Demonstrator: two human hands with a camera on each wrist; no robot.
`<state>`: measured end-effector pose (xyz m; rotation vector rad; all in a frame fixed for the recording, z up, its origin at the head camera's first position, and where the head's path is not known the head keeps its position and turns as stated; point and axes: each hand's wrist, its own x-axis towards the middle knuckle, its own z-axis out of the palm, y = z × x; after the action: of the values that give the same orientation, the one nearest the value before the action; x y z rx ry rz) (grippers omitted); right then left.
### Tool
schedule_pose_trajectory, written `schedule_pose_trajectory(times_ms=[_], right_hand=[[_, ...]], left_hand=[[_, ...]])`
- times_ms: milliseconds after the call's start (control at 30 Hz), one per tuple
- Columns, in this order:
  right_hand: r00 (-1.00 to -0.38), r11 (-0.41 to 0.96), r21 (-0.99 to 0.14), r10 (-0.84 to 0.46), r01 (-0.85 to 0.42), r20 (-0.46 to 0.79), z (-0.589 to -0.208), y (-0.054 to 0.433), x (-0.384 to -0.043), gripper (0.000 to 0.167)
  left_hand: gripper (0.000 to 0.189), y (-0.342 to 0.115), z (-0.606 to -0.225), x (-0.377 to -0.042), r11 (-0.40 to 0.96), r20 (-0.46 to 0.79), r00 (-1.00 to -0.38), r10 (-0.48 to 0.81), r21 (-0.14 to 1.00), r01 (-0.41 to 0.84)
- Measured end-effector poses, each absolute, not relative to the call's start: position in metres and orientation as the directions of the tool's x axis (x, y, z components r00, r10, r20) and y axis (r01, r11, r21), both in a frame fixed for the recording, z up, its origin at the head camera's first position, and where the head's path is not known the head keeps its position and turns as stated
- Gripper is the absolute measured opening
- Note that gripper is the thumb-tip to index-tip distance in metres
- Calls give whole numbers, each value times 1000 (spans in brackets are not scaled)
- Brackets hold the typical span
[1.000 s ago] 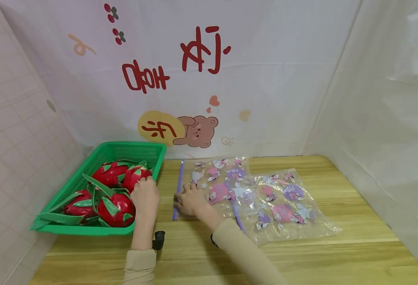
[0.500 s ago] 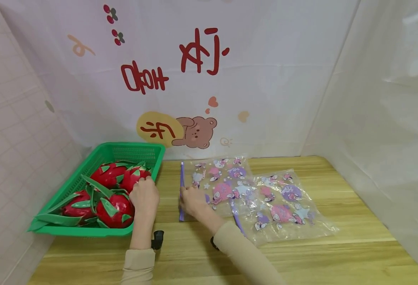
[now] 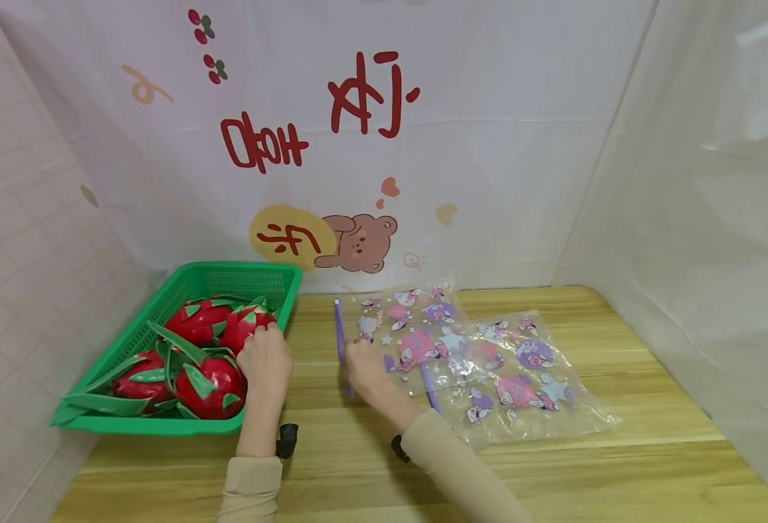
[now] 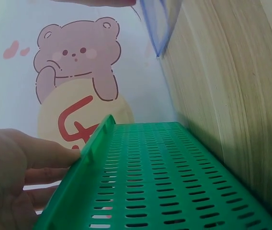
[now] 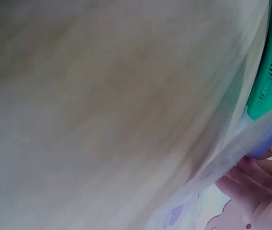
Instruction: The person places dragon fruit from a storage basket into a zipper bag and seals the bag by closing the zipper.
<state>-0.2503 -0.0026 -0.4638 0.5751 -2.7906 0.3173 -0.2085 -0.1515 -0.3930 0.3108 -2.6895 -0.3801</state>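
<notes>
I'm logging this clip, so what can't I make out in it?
- Head view: the fingertips of the right hand, hidden by that hand.
- Head view: the undersides of the dragon fruits, hidden by the fruits themselves.
- Head view: small lettering on the plastic bags, too small.
- Left wrist view: the rest of the left hand, cut off by the left edge.

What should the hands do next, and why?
Maybe the left hand should leave the green basket and help hold the purple edge of the nearest zip bag: only the right hand pinches it, and the dragon fruits lie in the basket.
</notes>
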Motion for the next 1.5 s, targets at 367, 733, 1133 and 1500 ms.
schedule_pose_trajectory(times_ms=[367, 733, 1133, 1500], right_hand=[[-764, 880, 132, -463, -456, 449, -453, 6, -248, 13], [-674, 881, 217, -463, -421, 575, -438, 19, -236, 28], [-602, 845, 198, -499, -496, 623, -419, 40, -223, 31], [-517, 808, 187, -516, -558, 683, -404, 59, -210, 29]], left_hand=[[16, -152, -397, -210, 958, 401, -884, -238, 248, -146], [26, -144, -413, -211, 996, 592, -806, 28, 49, 70], [58, -133, -428, -226, 888, 604, -677, 419, -120, 443], [54, -125, -434, -244, 743, 662, -443, 605, -269, 613]])
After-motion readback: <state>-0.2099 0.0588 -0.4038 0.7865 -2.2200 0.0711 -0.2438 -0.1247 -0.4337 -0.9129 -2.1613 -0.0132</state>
